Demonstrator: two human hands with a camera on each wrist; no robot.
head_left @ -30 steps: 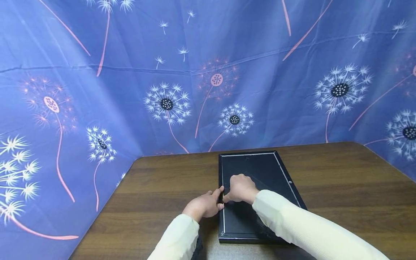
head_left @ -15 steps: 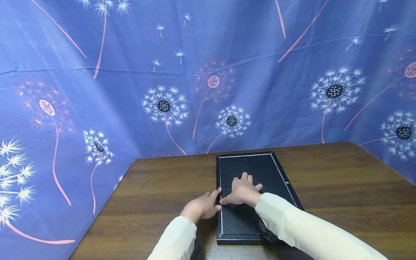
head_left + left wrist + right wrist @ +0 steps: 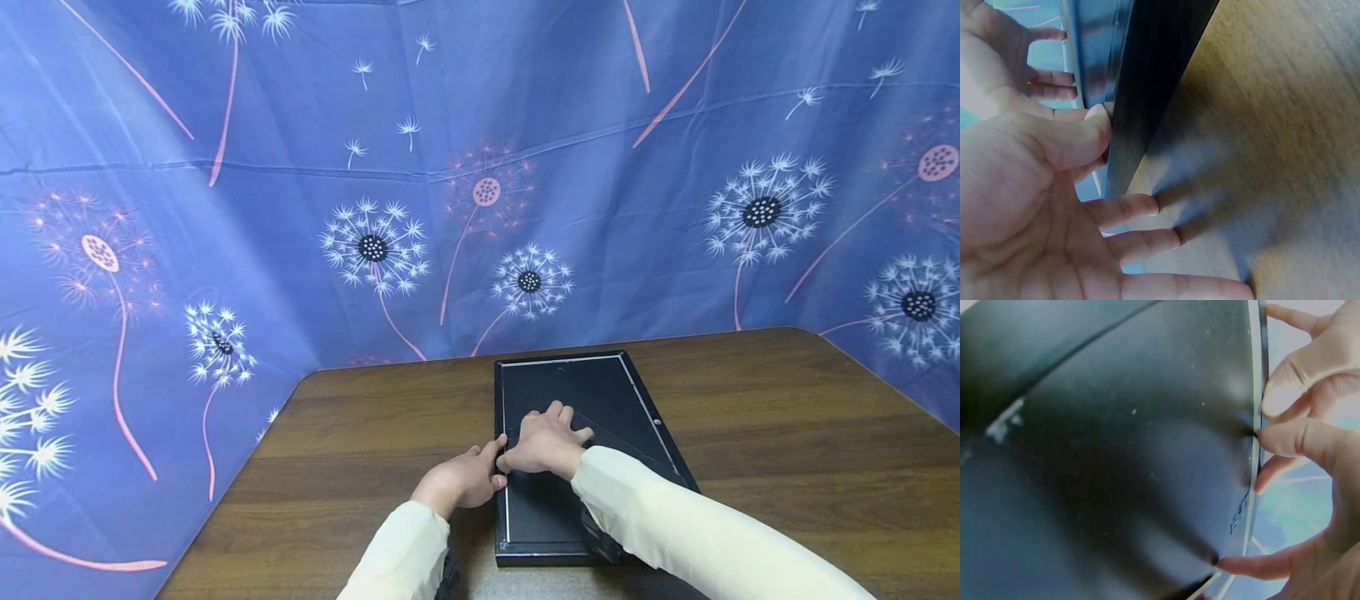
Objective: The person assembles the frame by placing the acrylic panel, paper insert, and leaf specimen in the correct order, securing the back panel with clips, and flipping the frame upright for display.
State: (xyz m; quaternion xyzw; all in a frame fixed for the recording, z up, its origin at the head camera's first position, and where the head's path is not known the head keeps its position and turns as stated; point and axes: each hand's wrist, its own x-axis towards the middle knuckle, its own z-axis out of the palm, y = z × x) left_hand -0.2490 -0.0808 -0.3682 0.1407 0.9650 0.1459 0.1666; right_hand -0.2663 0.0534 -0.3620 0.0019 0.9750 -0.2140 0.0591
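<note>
A black rectangular panel with a raised rim (image 3: 540, 517), which looks like the back of a picture frame, lies flat on the table. A pale line runs just inside its rim. My left hand (image 3: 453, 483) is at the panel's left edge, thumb and forefinger touching the rim. In the left wrist view, its other fingers (image 3: 1141, 244) stretch straight out over the table. My right hand (image 3: 543, 442) is over the panel with fingers spread. Its thumb (image 3: 1285, 437) presses at the same edge, close beside the left hand, and a fingertip touches the dark surface. No loose item shows in either hand.
The brown wooden table (image 3: 360, 425) extends to both sides of the panel. Blue cloth with dandelion prints (image 3: 420, 100) hangs behind and at the sides. A small metal-looking spot (image 3: 657, 422) sits on the panel's right rim.
The right hand's fingers, bunched a second ago, have spread, and its thumb has moved onto the left edge. The left hand stays at the rim. The whole view shifts slightly left.
</note>
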